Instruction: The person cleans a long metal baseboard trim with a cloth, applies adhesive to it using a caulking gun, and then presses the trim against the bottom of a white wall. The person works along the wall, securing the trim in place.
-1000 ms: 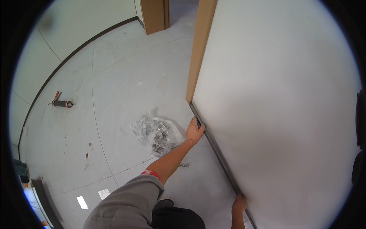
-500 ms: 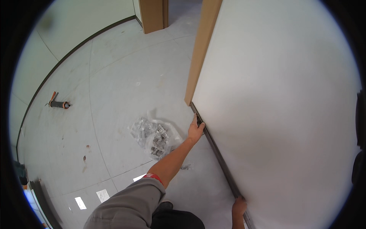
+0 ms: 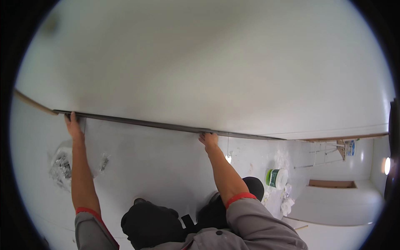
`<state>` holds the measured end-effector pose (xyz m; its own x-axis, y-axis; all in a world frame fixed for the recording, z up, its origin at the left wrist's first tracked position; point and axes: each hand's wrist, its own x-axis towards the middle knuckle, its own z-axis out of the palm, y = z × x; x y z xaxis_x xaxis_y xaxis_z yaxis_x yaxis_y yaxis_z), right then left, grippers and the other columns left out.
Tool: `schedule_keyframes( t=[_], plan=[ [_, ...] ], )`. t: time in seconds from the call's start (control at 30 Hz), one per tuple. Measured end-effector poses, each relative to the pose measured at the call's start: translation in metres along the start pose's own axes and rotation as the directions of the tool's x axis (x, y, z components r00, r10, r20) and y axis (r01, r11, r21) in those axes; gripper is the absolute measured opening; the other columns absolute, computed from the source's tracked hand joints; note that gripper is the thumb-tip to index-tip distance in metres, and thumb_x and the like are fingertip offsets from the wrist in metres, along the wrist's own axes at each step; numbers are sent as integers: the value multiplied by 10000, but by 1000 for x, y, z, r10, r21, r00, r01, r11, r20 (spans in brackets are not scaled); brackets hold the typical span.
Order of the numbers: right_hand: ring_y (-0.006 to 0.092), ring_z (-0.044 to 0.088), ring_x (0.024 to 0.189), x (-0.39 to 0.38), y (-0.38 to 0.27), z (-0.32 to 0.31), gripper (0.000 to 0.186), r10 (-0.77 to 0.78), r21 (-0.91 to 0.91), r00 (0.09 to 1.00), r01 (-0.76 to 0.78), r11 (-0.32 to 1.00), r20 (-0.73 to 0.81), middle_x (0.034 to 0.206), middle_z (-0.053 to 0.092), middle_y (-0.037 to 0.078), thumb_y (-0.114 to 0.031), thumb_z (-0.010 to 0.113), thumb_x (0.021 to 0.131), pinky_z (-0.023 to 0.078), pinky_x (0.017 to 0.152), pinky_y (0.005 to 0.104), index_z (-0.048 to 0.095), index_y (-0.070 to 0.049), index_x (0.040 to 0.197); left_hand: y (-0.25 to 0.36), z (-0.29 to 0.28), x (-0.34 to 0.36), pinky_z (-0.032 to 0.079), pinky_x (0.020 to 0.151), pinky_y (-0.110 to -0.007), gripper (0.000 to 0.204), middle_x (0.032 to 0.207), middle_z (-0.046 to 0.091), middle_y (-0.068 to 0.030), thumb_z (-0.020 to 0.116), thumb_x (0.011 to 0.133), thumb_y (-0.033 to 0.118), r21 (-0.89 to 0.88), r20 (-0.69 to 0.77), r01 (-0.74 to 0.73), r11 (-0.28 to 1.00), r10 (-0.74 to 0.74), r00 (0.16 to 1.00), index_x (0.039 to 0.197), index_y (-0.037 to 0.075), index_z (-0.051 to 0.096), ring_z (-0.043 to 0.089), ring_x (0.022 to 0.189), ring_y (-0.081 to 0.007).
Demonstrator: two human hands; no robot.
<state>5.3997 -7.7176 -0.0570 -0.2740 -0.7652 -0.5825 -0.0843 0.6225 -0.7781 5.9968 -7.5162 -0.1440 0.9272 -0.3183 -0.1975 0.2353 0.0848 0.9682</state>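
Left hand (image 3: 74, 128): since the skirting strip (image 3: 146, 123) is running long, I'm probably steadying it near one end.
Right hand (image 3: 209, 139): I'm touching farther along; either grip's closure, I can't tell.

Your pale grey floor (image 3: 137, 158) spreads across the middle and lower part of the frame, with a clear plastic bag (image 3: 61, 168) of small grey pieces lying on it at the left and a small clear packet (image 3: 104, 162) just right of that. At centre right, you have a white-and-green bucket (image 3: 276, 178) on it, with crumpled white scraps (image 3: 287, 205) below. Farther right, a stepladder (image 3: 341, 150) seems to stand on it too, though the bent edge of the view makes its feet hard to read.
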Motion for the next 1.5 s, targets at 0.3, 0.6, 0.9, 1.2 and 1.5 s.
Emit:
schedule_keyframes(
  t=[0.3, 0.6, 0.9, 1.2, 1.5],
  plan=[
    [316, 709, 783, 8, -7, 0, 319, 43, 50, 999, -42, 998, -14, 1036, 664, 204, -1, 470, 899, 650, 675, 451, 502, 49, 1213, -18, -23, 20, 517, 973, -393, 567, 1403, 523, -107, 605, 990, 291, 45, -39, 138, 989, -136, 990, 1475, 54, 429, 539, 1222, -248],
    [294, 704, 714, 23, -14, -11, 284, -100, -206, 962, 48, 977, -252, 891, 649, 184, -67, 590, 876, 614, 544, 411, 538, 95, 1104, -51, -43, 69, 572, 670, -346, 450, 969, 689, -122, 648, 928, 360, 259, -65, 265, 929, -258, 964, 1059, -71, 649, 673, 800, -227],
    [347, 661, 1002, -3, -11, -66, 283, -440, -966, 883, 234, 112, 163, 1162, 644, 215, -175, 651, 880, 548, 827, 498, 601, -53, 1130, -70, -27, 75, 537, 538, -333, 396, 782, 660, -126, 643, 914, 338, 438, -47, 247, 864, -253, 966, 940, -57, 643, 645, 626, -215],
    [314, 664, 972, 19, -4, -100, 206, -237, -758, 770, 432, -489, 592, 1131, 665, 130, -193, 563, 941, 545, 787, 484, 693, -105, 1075, -118, -17, 23, 508, 627, -459, 223, 868, 713, -131, 660, 895, 289, 769, 595, -588, -251, -53, 802, 924, 72, 706, 664, 737, -309],
    [324, 568, 1206, -47, -33, -101, 710, -224, -624, 605, 604, -496, 764, 1355, 543, 152, -290, 843, 737, 471, 1014, 462, 503, -52, 1313, 17, 44, -108, 590, 510, -436, 305, 952, 632, -311, 555, 875, 82, 409, -132, 287, 866, -255, 958, 1064, -131, 448, 714, 714, -399]
  ],
)
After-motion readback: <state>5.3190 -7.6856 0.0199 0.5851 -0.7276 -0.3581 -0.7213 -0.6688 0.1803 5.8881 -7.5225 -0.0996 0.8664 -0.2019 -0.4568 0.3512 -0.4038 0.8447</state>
